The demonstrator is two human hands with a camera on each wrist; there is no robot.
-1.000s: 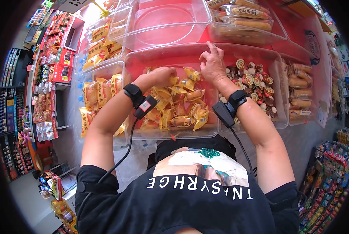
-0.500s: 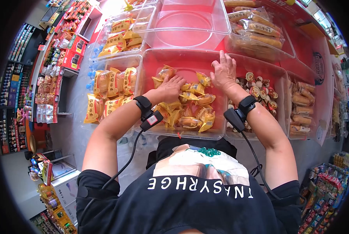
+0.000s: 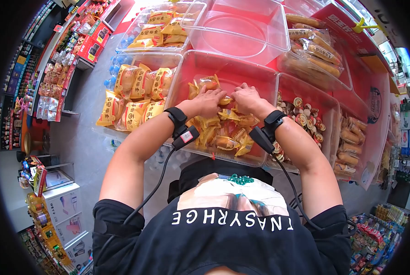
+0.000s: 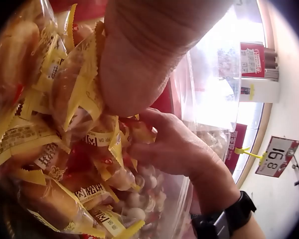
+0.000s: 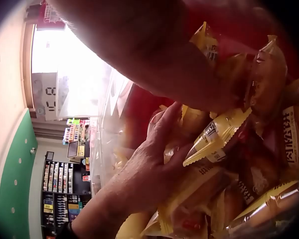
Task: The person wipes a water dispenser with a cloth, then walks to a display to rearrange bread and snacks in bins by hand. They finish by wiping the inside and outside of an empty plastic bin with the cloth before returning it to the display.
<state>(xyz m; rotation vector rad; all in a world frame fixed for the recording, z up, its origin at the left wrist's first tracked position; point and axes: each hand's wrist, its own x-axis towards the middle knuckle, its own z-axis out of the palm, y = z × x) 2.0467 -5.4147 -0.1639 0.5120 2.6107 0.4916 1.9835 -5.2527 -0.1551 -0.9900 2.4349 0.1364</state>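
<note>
Both hands are down in a clear plastic bin [image 3: 179,89] of small breads in yellow wrappers [image 3: 225,143]. My left hand [image 3: 207,101] lies over the packets in the bin's middle, its fingers fairly straight and pointing right; in the right wrist view the left hand [image 5: 144,172] has finger and thumb spread among the wrappers. Close to its fingertips, my right hand [image 3: 250,100] reaches in from the right. In the left wrist view, the right hand [image 4: 172,144] has a wrapped bread [image 4: 140,131] between finger and thumb. One packet [image 3: 205,84] lies behind the left hand.
To the left stands a bin of larger wrapped breads [image 3: 134,85]. On the right are small round cup-like snacks [image 3: 301,120] and long bread packs [image 3: 349,137]. A clear bin [image 3: 234,34] stands behind, beside long wrapped loaves [image 3: 317,48]. Bin walls surround both hands.
My left hand first opened out beside a packet at the back, then moved right over the pile. The right hand came down from the bin's right rim in among the packets. The head view shifted.
</note>
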